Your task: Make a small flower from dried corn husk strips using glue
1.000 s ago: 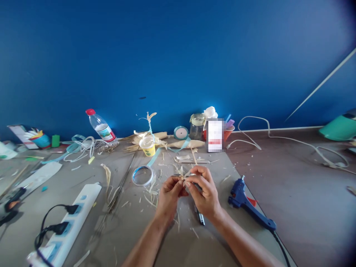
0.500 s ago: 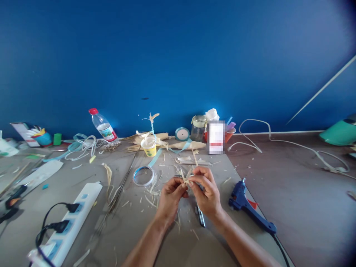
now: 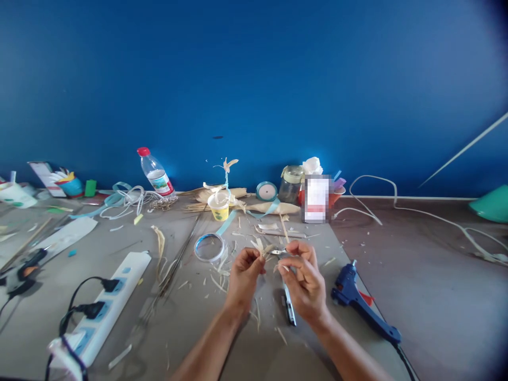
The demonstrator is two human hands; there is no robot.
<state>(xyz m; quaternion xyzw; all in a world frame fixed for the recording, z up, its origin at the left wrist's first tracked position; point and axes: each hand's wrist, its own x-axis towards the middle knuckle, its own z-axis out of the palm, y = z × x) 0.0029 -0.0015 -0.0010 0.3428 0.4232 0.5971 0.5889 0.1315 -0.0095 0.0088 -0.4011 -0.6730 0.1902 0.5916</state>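
My left hand (image 3: 244, 275) is closed, pinching a small pale bundle of dried husk strips (image 3: 260, 246) whose ends fan upward. Close beside it on the right, my right hand (image 3: 305, 278) pinches a thin curled husk strip (image 3: 281, 268) between thumb and fingertips. The two hands are apart. A small metal tool (image 3: 278, 252) shows just behind the fingers, partly hidden; I cannot make out its kind. Below my right hand, a utility knife (image 3: 289, 307) lies on the table.
A blue glue gun (image 3: 365, 304) lies to the right. On the left are a power strip (image 3: 115, 307) and thin wires (image 3: 178, 259). A tape roll (image 3: 209, 247), a yellow cup (image 3: 219, 206) holding a wrapped stem, a bottle (image 3: 156, 172) and a jar (image 3: 291, 182) stand farther back. Husk scraps litter the table.
My right hand has drawn away from my left, to the right, with a thin strip in its fingers. The whole view has shifted slightly.
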